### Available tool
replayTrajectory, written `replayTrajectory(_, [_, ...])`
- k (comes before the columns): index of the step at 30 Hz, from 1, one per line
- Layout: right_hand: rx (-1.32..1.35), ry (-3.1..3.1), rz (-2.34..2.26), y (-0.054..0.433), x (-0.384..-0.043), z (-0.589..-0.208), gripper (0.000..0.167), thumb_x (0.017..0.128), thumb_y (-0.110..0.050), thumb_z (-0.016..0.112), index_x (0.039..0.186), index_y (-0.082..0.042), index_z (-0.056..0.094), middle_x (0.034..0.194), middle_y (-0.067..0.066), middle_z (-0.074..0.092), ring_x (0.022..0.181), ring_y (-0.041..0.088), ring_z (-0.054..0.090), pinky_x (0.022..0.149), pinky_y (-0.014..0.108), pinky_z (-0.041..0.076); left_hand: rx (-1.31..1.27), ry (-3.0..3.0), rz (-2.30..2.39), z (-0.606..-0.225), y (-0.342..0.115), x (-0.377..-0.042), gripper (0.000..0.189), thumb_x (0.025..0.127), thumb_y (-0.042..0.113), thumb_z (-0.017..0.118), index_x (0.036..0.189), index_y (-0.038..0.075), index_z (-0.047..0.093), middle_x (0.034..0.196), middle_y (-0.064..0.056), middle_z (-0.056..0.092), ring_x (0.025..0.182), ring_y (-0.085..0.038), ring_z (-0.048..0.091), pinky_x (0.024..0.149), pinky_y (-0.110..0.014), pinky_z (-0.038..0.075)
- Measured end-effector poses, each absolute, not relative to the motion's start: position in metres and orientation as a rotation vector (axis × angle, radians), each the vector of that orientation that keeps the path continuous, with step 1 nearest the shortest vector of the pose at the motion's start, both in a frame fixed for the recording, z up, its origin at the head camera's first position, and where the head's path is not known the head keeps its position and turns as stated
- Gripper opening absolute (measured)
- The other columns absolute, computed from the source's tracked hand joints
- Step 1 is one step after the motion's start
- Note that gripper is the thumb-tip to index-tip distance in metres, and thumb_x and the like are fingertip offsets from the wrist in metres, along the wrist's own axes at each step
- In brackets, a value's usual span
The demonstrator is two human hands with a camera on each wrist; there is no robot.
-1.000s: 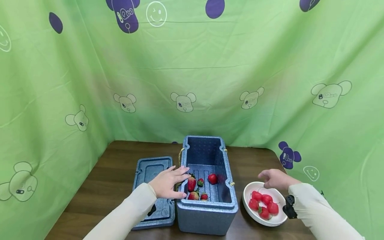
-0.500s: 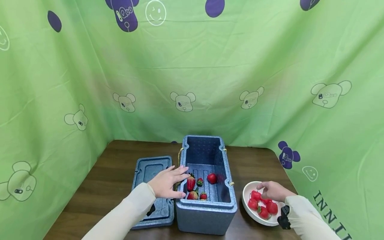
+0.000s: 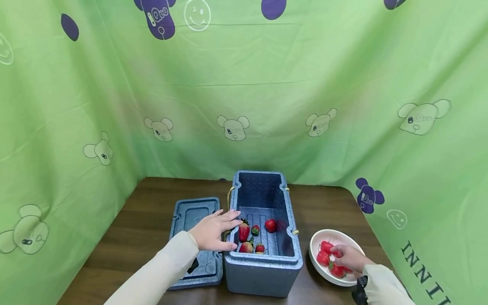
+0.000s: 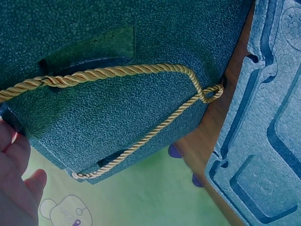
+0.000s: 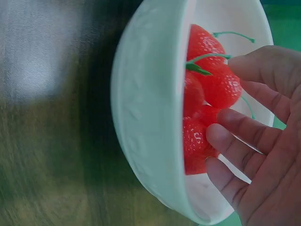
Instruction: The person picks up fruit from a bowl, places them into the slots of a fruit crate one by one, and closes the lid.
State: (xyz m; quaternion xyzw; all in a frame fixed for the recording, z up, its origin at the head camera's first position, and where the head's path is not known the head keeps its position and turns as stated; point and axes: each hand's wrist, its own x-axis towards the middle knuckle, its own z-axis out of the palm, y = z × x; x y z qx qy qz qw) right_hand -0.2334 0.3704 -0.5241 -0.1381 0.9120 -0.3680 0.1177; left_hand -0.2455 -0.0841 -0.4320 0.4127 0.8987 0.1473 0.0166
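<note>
A blue foam box stands in the middle with strawberries and a round red fruit on its floor. My left hand rests on the box's left rim, fingers spread; its fingertips also show at the rim in the left wrist view. At right, my right hand reaches into a white bowl. The bowl holds several shiny red fruits with thin green stems, like cherries. In the right wrist view, the loosely bent fingers and thumb are right at these fruits, partly hiding them in the head view.
The blue foam lid lies on the wooden table left of the box, partly under the left arm. A twisted gold cord runs along the box's side. A green printed cloth hangs behind and beside the table.
My right hand has moved from above the bowl's far rim down and toward me, into the bowl among the red fruits. The left hand has stayed on the box rim.
</note>
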Motion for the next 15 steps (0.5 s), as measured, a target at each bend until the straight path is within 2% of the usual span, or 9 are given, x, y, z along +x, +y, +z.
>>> replayTrajectory(7, [-0.398,2.675,-1.081,0.367,-0.229,-0.531,0.029,0.07,0.005,0.06,0.096,0.017,0.06,0.078,0.007,0.048,0.066,0.013,0.045,0.054,0.022,0.044,1.296,2.792,0.444,-0.432,-0.083,-0.245,0.067,0.088,0.051,0.056,0.141,0.01,0.049,0.152,-0.006,0.035,0.141,-0.021,0.028,0.114,-0.047,0.02])
replayTrajectory(11, [-0.297,2.571,-1.201,0.362,-0.226,-0.536,0.035,0.068,0.008,0.057,0.1,0.022,0.056,0.078,0.008,0.043,0.068,0.017,0.044,0.053,0.022,0.043,1.306,2.787,0.448,-0.433,-0.083,-0.245,0.067,0.088,0.05,0.056,0.142,0.01,0.049,0.152,-0.006,0.035,0.141,-0.021,0.028,0.114,-0.047,0.02])
replayTrajectory(15, [-0.303,2.518,-1.215,0.363,-0.223,-0.542,0.04,0.067,0.009,0.055,0.103,0.023,0.053,0.073,0.005,0.045,0.064,0.015,0.044,0.05,0.02,0.038,1.307,2.791,0.436,-0.435,-0.082,-0.245,0.068,0.088,0.051,0.055,0.142,0.01,0.049,0.152,-0.006,0.035,0.141,-0.021,0.028,0.114,-0.047,0.02])
